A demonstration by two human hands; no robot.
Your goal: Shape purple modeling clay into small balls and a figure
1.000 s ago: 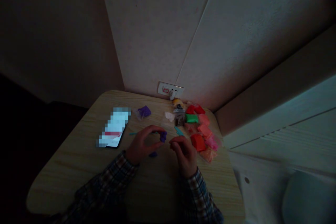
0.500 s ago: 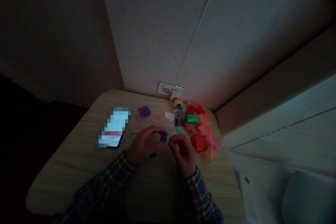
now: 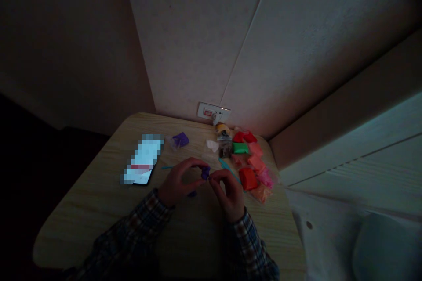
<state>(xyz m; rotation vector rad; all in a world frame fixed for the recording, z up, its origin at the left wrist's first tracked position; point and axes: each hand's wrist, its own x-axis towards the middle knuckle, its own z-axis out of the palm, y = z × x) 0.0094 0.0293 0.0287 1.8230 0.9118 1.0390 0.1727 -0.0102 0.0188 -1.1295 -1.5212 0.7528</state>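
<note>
Between thumb and forefinger, my left hand point(image 3: 180, 181) holds a small lumpy figure of purple modelling clay point(image 3: 205, 172) above the table. My right hand point(image 3: 230, 191) is pinched at the figure's right side, its fingertips pressed together; whatever they hold is too small to make out. Below the left hand lies another dark purple clay piece point(image 3: 192, 194), partly covered by that hand. A turquoise modelling tool point(image 3: 227, 166) rests just behind the right hand, which hides part of it. The tip of a thin blue stick point(image 3: 166, 167) shows left of my left hand.
A lit phone point(image 3: 142, 158) lies on the wooden table point(image 3: 99, 210) at left. Opened purple clay in a wrapper point(image 3: 180, 139) is behind. Several clay packs, including green point(image 3: 240, 148) and red point(image 3: 248, 178), crowd the right side. A wall socket point(image 3: 213, 112) holds a plug.
My right hand has moved slightly left, bringing its pinched fingertips up to the purple clay figure. More of the turquoise tool shows now. My left hand stays almost in place.
</note>
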